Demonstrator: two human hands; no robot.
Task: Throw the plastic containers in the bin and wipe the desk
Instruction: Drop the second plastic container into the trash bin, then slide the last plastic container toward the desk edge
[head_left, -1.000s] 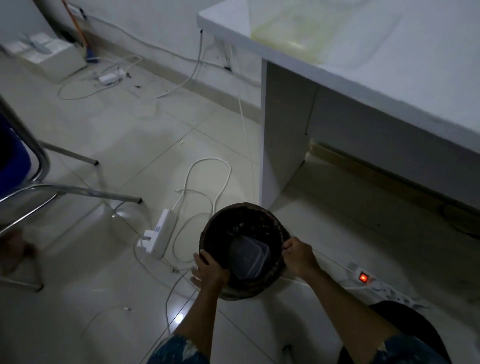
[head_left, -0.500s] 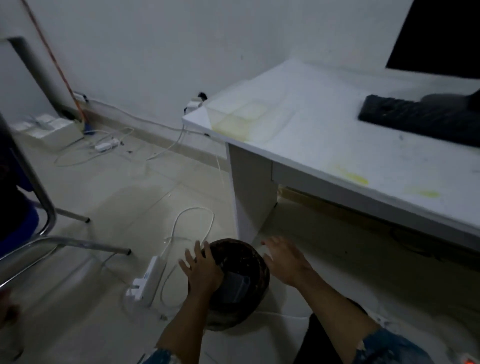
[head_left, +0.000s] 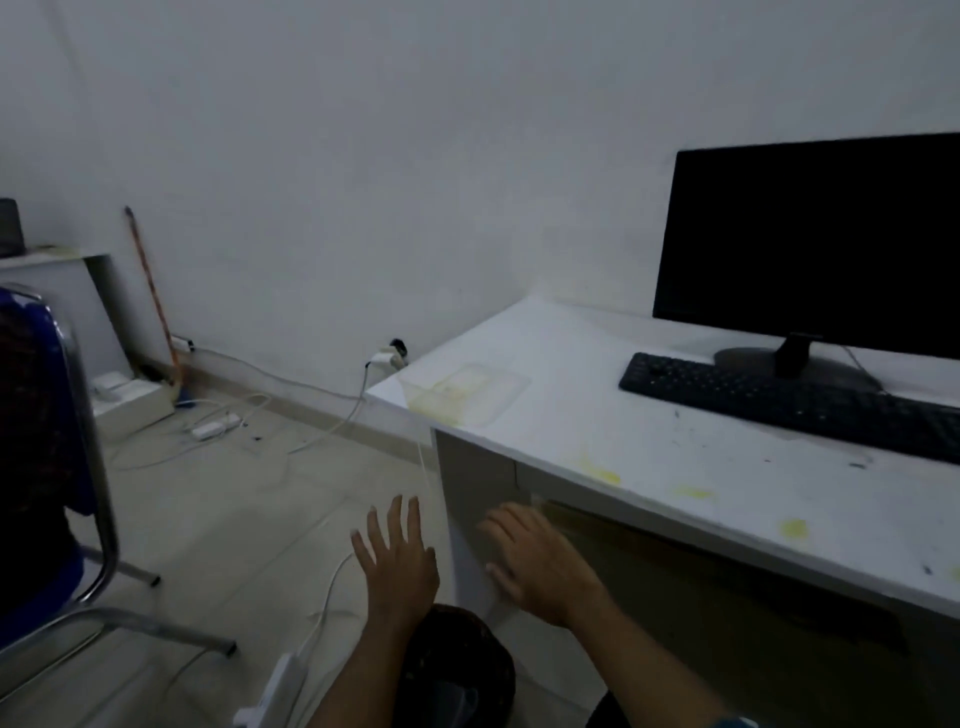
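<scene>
At the near left corner of the white tabletop (head_left: 649, 441) sits a clear, shallow rectangular plastic container (head_left: 465, 387), yellow-smeared. It looks light, thin and probably greasy (grip the rim). Both hands, left (head_left: 397, 566) and right (head_left: 535, 569), are empty with fingers spread above the dark round bin (head_left: 457, 670).

White desk (head_left: 649, 457) with clear plastic container (head_left: 467, 387), keyboard (head_left: 789, 397), monitor (head_left: 810, 249), yellow stains (head_left: 693, 492).

I let go of the bin (head_left: 457, 670) and lifted my left hand (head_left: 397, 564) and right hand (head_left: 535, 569), fingers spread, above it; my view rose.
</scene>
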